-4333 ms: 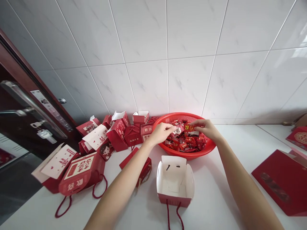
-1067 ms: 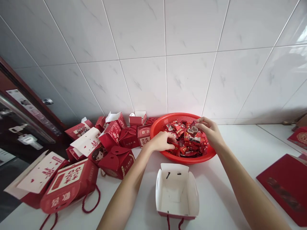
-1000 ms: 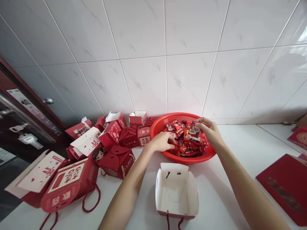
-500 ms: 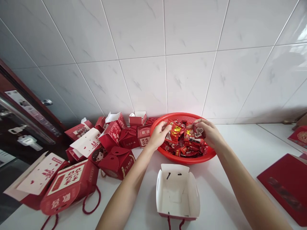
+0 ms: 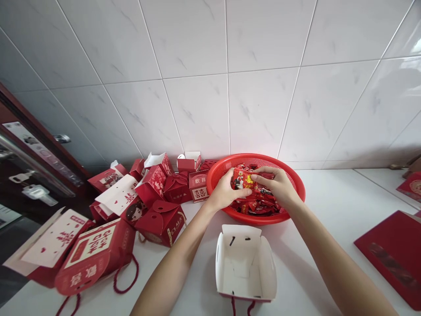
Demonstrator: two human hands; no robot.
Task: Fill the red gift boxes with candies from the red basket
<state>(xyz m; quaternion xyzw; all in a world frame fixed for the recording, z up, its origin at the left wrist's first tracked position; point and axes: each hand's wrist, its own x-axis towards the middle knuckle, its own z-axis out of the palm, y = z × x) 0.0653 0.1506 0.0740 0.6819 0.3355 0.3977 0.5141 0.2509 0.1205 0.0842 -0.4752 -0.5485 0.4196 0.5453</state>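
Observation:
Both hands are over a red plastic basket (image 5: 217, 175) filled with red-wrapped candies (image 5: 259, 208). My left hand (image 5: 225, 193) is closed on a shiny red and gold candy packet (image 5: 242, 179), its thumb across the near side. From the other side, my right hand (image 5: 278, 184) is closed on the same packet, fingertips pressed against it; anything else under its palm is hidden. An open gift box (image 5: 241, 263), white inside and with dark red cord handles, stands in front of the basket. Nothing lies inside it.
Several red gift boxes (image 5: 98, 250) crowd the counter's left side, some with flaps up. A large red box (image 5: 391, 254) lies at the right. Behind rises a tiled wall (image 5: 197, 118); a door with keys (image 5: 39, 193) is at the far left.
My hands, earlier apart with separate packets, have come together over the basket. The right hand moved left and now meets the left at one packet. The view shifted slightly.

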